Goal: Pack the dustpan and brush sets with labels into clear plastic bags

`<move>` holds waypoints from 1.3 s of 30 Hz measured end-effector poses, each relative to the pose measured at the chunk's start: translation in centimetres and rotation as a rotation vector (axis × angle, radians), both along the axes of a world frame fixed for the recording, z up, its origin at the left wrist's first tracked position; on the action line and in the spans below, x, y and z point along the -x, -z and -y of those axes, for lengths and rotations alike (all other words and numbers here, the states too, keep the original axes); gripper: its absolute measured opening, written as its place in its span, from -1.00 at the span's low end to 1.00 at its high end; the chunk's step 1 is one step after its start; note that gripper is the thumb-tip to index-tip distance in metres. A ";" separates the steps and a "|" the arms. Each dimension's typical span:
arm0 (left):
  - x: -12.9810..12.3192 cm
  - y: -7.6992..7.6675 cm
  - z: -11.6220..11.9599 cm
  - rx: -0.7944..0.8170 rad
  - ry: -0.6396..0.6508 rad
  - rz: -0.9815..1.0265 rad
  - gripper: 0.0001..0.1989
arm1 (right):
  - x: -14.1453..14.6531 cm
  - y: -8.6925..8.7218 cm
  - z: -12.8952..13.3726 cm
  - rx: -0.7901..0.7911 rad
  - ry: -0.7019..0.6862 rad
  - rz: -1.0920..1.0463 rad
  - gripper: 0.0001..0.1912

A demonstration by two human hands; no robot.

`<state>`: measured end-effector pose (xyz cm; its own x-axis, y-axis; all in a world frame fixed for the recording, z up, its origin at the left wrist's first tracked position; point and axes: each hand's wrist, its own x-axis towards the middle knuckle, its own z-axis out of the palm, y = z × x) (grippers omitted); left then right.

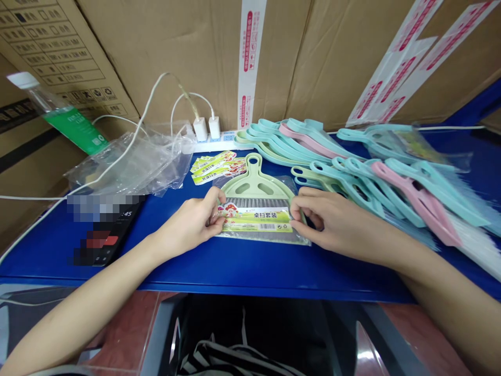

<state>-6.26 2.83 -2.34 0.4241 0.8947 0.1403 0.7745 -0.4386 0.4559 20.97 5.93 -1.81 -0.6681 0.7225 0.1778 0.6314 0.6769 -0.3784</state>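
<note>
A pale green dustpan [256, 181] lies in front of me with its handle pointing away, and a grey-bristled brush [250, 202] rests in it. Clear plastic film [289, 183] surrounds the set. Across the bristles lies a yellow-green printed label card [258, 225]. My left hand [195, 219] pinches the label card at its left end, thumb towards me. At the right end, my right hand [323, 216] pinches the same card with curled fingers. Whether the fingers also grip the film, I cannot tell.
More label cards [219, 167] lie behind my left hand. Dustpans [289, 141] and brushes [418, 193] in blue, green and pink are piled at the right. Plastic bags [133, 162], a bottle [74, 125], a phone [117, 230] and a power strip [223, 142] occupy the left and back.
</note>
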 end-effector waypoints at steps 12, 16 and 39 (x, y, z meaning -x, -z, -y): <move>0.0 0.0 0.0 0.002 0.014 -0.004 -0.82 | -0.2 -0.1 -0.1 0.034 -0.006 -0.016 -0.76; 0.0 0.0 -0.1 -0.002 0.016 -0.009 -0.82 | -0.2 -0.1 -0.2 0.054 -0.009 -0.020 -0.69; 0.0 0.0 -0.1 -0.008 0.007 -0.016 -0.84 | -1.2 -0.2 -1.0 0.164 -0.035 -0.008 -0.73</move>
